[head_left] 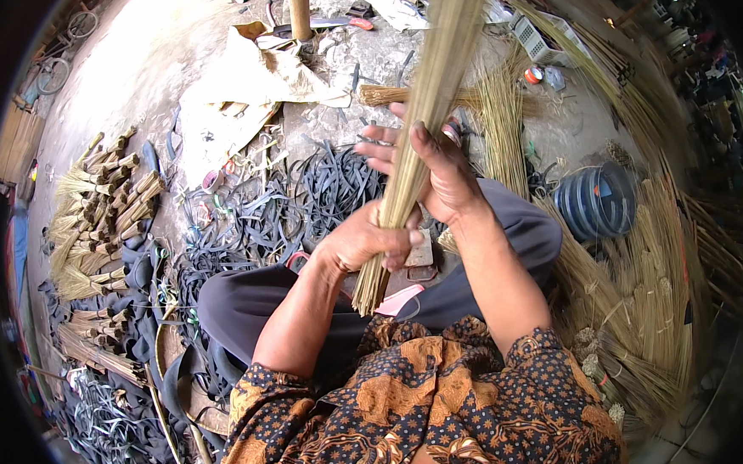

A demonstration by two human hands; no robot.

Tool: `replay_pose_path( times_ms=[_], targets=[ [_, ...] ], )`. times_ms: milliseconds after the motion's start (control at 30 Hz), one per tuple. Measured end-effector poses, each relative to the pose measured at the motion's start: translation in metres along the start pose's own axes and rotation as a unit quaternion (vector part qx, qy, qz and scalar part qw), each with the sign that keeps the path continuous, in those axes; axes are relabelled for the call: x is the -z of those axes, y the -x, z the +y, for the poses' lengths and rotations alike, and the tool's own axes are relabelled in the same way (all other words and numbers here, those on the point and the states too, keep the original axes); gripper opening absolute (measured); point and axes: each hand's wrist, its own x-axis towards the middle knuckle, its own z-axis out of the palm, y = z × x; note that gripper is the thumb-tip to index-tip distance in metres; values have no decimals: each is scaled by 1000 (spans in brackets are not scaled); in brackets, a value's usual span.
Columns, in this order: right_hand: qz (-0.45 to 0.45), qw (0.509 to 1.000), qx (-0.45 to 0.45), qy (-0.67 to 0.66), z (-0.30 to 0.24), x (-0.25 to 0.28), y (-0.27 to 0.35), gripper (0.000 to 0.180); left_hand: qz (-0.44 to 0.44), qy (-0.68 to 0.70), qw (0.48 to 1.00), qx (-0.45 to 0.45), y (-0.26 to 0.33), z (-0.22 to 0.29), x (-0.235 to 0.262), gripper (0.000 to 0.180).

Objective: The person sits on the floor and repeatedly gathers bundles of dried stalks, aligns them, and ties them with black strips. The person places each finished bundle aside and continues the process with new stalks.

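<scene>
Straw-coloured and dry, the bundle of thin sticks stood slanted above the person's lap, its cut butt end low near the knees and its long shaft running up and away to the top edge of the view. The left hand was closed tightly around the bundle close to that lower end, fingers wrapped across the front. The right hand gripped it just above, thumb and palm behind the sticks, while the fingers spread only partly curled on the far side. The two hands sat nearly touching, one over the other. Beneath them lay dark trousers and a batik sleeve. To the left, black rubber strips covered the ground, with finished tied bundles piled beyond. To the right lay loose heaps of sticks and a blue coil.
</scene>
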Motion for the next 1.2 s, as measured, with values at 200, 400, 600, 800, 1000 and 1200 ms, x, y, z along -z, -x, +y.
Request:
replay_pose_path(
  times_ms=[200,400,600,800,1000,1200],
  targets=[
    [138,990,-5,-5,3,-11,-1,23,128,-197,971,-39,-10,-1,-16,36],
    [153,987,28,-33,8,-11,-3,28,108,-240,963,55,-18,1,-7,26],
    [213,976,7,-51,13,-9,-19,22,299,-497,814,-36,-26,1,-18,43],
    [-37,995,64,-65,26,29,-48,81,306,-515,801,-5,-15,71,7,34],
    [192,927,-210,245,117,155,-64,37,351,-581,729,87,-3,96,44,39],
    [243,724,-276,584,245,224,-53,31,382,-581,708,124,-8,96,63,38]
  ],
)
